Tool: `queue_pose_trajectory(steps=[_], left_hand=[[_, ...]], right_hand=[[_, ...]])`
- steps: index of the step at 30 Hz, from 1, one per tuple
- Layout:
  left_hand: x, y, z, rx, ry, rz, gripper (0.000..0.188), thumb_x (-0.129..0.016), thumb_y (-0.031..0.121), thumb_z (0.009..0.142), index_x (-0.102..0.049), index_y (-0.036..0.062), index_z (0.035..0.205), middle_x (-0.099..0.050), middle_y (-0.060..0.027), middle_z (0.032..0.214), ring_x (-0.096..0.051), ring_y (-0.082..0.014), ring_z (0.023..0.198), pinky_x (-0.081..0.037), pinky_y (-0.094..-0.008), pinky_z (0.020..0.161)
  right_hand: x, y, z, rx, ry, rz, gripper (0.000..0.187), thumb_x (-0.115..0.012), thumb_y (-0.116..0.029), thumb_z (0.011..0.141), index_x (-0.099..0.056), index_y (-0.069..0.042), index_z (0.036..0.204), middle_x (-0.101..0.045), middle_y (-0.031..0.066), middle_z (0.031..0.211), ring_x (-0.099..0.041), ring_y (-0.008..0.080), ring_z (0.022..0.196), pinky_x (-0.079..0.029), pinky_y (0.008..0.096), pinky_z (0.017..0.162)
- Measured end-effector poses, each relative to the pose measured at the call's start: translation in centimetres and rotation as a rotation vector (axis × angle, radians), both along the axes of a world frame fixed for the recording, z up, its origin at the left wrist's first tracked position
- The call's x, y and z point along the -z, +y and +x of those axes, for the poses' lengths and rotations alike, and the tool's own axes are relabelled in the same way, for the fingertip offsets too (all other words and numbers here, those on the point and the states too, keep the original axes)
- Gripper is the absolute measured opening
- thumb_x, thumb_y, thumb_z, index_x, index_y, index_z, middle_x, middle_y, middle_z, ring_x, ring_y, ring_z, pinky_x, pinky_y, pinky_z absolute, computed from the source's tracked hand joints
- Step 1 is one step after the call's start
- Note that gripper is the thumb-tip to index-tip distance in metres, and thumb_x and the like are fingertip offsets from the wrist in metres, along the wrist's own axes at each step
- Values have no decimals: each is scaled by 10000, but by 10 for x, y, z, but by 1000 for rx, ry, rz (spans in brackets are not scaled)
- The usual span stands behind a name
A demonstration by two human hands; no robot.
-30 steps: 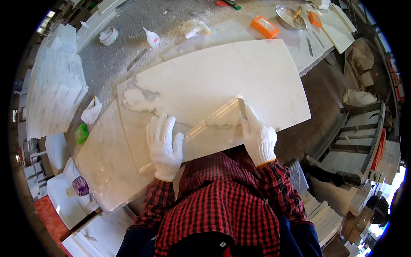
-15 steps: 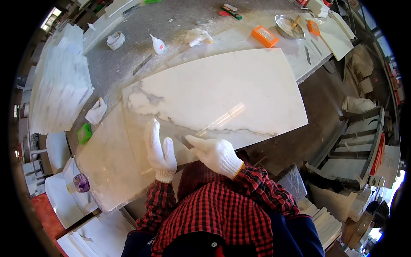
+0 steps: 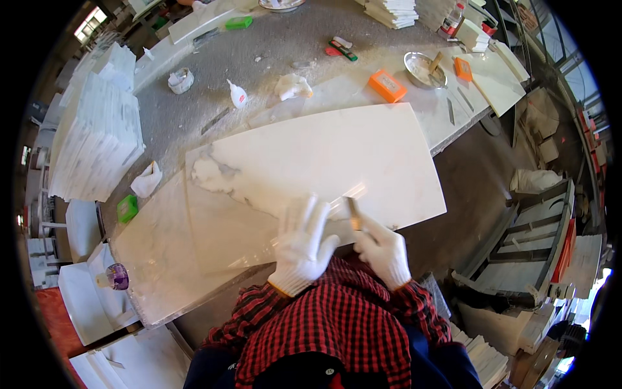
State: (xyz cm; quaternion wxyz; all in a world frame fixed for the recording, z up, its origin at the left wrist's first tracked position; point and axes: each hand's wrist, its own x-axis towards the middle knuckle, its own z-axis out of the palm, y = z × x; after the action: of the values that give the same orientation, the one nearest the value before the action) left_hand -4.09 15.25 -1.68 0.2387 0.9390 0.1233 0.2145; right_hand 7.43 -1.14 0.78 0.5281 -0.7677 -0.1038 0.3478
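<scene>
A polished white marble slab (image 3: 337,146) with grey veins lies in front of me, one end curved and straight-edged over the bench side. My left hand (image 3: 301,249), in a white knitted glove, is open over its near edge, fingers stretched forward and thumb apart. Just right of it, my right hand (image 3: 386,256), gloved the same way, is closed round a small scraper (image 3: 354,214) with a dark flat blade and a tan part by the fingers. The blade points away from me over the slab; whether it touches the surface I cannot tell.
Beneath lies a larger pale slab (image 3: 162,259). Beyond are an orange box (image 3: 387,85), a metal bowl (image 3: 424,70), a white squeeze bottle (image 3: 238,94) and a crumpled cloth (image 3: 293,86). Tile stacks (image 3: 97,142) rise at left; a purple tape roll (image 3: 118,277) sits near left.
Both hands have moved right along the slab's near edge. The scraper in my right hand now points away from me, and my left hand has turned palm down. The view has shifted slightly.
</scene>
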Motion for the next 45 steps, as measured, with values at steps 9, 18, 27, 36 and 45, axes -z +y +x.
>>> queue_pose_trajectory(steps=[9,18,27,36,45], left_hand=[[45,-71,160,399,71,29,637,-653,421,959,-547,57,1471,-469,-159,1576,-391,-410,1480,-251,-589,1242],[44,138,44,-528,120,311,494,-571,347,1026,-569,90,1448,-530,-181,1495,-414,-394,1438,-312,-520,1207],[54,6,-181,-1571,627,198,602,-469,388,1078,-420,58,1580,-368,-204,1655,-337,-391,1514,-263,-500,1234],[26,-65,-86,-1328,198,272,421,-643,149,974,-585,20,1370,-542,-204,1433,-473,-393,1362,-364,-474,1150],[3,-76,-20,-1104,50,104,351,-731,154,897,-691,43,1228,-655,-187,1328,-569,-399,1284,-440,-477,1106]], right_hand=[[-7,-87,70,440,-87,-47,449,-567,-109,1024,-597,-29,1465,-611,2,790,-519,47,625,-426,214,550],[-8,-115,198,390,-247,0,431,-588,-81,1040,-586,-11,1465,-578,-7,801,-497,42,619,-397,199,530],[-12,-50,401,-197,-799,-216,405,-596,-190,987,-680,-146,1380,-601,40,685,-538,120,543,-457,297,551],[-36,19,413,-441,-612,-214,442,-603,-215,950,-679,-193,1385,-677,111,778,-627,188,638,-520,357,625],[-29,8,453,-512,-1259,-423,322,-565,-327,1000,-747,-158,1206,-735,211,997,-722,395,920,-549,470,793]])
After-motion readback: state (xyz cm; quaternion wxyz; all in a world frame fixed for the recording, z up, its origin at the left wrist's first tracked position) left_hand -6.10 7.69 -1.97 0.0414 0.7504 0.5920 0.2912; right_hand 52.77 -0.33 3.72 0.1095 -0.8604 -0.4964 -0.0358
